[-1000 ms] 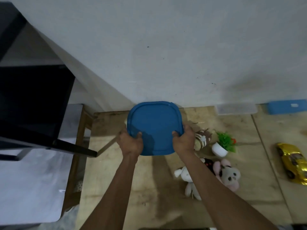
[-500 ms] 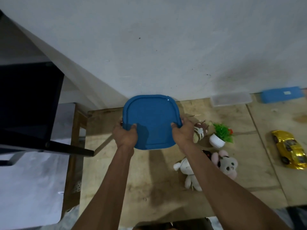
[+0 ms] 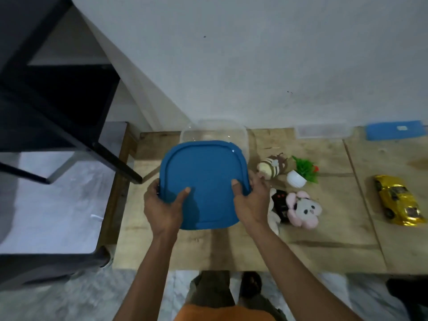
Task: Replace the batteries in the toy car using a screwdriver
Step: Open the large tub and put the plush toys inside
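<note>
Blue plastic fills the middle of the head view: a square lid [image 3: 205, 181] with rounded corners, held up off a clear tub [image 3: 215, 133] that stands on the wooden table [image 3: 335, 246] against the wall. The left hand [image 3: 163, 205] grips the lid's left edge, thumb on top and fingers curled under; the right hand [image 3: 251, 202] grips the right edge the same way. No screwdriver or batteries show; the tub's inside is mostly hidden behind the lid.

The toy car [image 3: 399, 200], shiny gold, sits well to the right on the table, apart from both hands. Between it and the lid lie a striped soft toy [image 3: 271, 169], a small potted plant [image 3: 301, 173] and a pink plush animal [image 3: 302, 209].

The car looks like light, hollow plastic with a slick foil-like finish, likely slippery and easy to scuff. Taking it by the body sides between the wheels, then turning it belly-up, seems the safest hold for reaching a battery hatch.
</note>
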Demonstrator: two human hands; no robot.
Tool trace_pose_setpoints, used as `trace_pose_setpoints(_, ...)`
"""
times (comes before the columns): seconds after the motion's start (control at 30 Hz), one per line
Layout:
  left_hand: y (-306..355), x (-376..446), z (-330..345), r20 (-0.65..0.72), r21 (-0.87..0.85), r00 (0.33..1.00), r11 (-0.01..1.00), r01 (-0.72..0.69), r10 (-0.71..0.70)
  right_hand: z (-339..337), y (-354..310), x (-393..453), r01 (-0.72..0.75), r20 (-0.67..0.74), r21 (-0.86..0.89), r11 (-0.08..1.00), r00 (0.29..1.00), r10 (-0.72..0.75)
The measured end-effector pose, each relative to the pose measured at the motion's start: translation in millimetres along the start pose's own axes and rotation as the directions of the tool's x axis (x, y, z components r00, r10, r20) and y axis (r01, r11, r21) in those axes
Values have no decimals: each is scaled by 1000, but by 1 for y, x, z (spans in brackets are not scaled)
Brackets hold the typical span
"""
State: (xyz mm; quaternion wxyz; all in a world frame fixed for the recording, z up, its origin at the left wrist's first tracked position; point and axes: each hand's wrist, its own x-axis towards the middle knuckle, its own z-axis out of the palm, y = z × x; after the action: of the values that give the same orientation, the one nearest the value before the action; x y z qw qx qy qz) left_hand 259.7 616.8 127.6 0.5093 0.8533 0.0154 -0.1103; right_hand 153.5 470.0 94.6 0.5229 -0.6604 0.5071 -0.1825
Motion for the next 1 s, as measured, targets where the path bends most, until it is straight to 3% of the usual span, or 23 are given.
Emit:
trace_pose_setpoints(0.2,-67,-59,-16,-25,130,998,990,61,-58,-2,61,-58,-86,114,-143,986,988,103)
trace_pose_setpoints(0.5,-114,-50,-11,171,427,980,904,22,-104,8,90,-80,-44,160,-279,959,983,92)
trace_pose_setpoints(0.87,-142,-10,-6,336,735,931,657,-167,-139,45,105,-63,-40,141,-449,892,983,115)
trace_pose_setpoints(1.0,-142,-9,-8,335,779,927,603,-171,-170,48,110,-61,23,148,-613,790,985,85)
